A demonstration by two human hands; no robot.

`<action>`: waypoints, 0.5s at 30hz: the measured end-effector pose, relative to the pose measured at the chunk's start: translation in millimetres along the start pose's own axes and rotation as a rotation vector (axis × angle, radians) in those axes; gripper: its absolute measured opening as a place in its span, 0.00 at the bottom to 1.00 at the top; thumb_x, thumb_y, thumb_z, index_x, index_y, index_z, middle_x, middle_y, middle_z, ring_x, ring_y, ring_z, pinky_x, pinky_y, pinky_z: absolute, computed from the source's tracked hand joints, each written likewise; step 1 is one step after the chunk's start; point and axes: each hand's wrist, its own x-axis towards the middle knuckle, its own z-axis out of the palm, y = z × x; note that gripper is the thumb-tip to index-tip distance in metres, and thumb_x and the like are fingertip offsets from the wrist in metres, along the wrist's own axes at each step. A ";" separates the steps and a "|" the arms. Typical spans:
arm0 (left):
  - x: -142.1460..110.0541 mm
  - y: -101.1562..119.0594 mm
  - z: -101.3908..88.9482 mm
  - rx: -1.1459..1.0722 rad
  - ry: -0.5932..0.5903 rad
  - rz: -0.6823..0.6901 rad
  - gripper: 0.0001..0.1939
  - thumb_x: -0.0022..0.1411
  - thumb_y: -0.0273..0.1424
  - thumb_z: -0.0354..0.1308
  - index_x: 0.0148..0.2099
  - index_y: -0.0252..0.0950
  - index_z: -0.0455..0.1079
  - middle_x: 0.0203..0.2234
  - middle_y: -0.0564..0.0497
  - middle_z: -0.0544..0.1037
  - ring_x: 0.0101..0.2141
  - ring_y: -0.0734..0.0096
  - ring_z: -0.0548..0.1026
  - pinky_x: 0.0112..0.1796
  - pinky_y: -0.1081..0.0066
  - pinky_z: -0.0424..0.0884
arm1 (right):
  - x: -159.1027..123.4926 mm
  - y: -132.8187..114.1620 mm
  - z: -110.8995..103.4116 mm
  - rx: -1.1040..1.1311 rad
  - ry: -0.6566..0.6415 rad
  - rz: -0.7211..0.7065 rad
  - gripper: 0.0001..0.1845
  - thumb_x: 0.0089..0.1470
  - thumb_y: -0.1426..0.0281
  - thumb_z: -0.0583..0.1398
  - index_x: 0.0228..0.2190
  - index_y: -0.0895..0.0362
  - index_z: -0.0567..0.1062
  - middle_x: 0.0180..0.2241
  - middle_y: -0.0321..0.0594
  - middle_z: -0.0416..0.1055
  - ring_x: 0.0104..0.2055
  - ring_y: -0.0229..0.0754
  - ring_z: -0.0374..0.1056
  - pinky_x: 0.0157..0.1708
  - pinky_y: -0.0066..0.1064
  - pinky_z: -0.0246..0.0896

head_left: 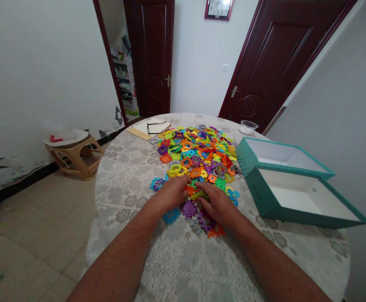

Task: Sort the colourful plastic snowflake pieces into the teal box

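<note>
**Left hand (174,192) and right hand (218,201) at the near end of a heap of toothed plastic pieces (198,147)**

At far left, a tan stool (74,157) stands on the tiled floor (41,235), beside the round worktop (116,180). Near the worktop's far left edge, dark-framed glasses (156,128) rest on papers (135,131). The left hand reaches in with its fingers (184,181) curled inward and close together, their tips at an orange piece (189,190); whether they pinch it cannot be told. The multicoloured heap extends from the hands toward the far edge, with a purple piece (189,209) lying flat just in front of them. The right hand faces the left, its forefinger (205,186) extended and its thumb (204,203) set apart, a yellow-green piece (199,195) showing between the two; a firm grip on it cannot be confirmed. Behind and to the right stands a clear bowl (249,126). At far right, a teal box (263,201) lies open, its white interior exposed.
</note>
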 end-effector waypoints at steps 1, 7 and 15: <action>0.2 0.3 -0.5 -0.030 -0.007 0.006 0.16 0.61 0.24 0.60 0.51 0.39 0.75 0.46 0.44 0.82 0.46 0.56 0.77 0.47 0.62 0.70 | 0.0 0.1 0.2 -0.007 -0.004 0.004 0.28 0.64 0.73 0.61 0.64 0.52 0.69 0.59 0.47 0.74 0.60 0.51 0.70 0.62 0.47 0.63; 4.3 -6.1 4.2 -0.314 -0.047 0.013 0.12 0.63 0.31 0.63 0.49 0.38 0.76 0.37 0.47 0.81 0.36 0.64 0.76 0.38 0.67 0.69 | -0.8 3.2 2.1 -0.013 0.016 0.018 0.33 0.62 0.72 0.62 0.67 0.51 0.66 0.62 0.49 0.71 0.63 0.52 0.68 0.64 0.49 0.62; 4.1 -3.6 -1.8 -0.507 -0.141 -0.029 0.13 0.63 0.36 0.63 0.49 0.37 0.74 0.32 0.51 0.79 0.31 0.68 0.75 0.33 0.70 0.69 | -0.2 2.9 -2.7 -0.018 0.078 0.042 0.38 0.60 0.73 0.64 0.68 0.47 0.64 0.60 0.46 0.73 0.60 0.53 0.69 0.63 0.52 0.62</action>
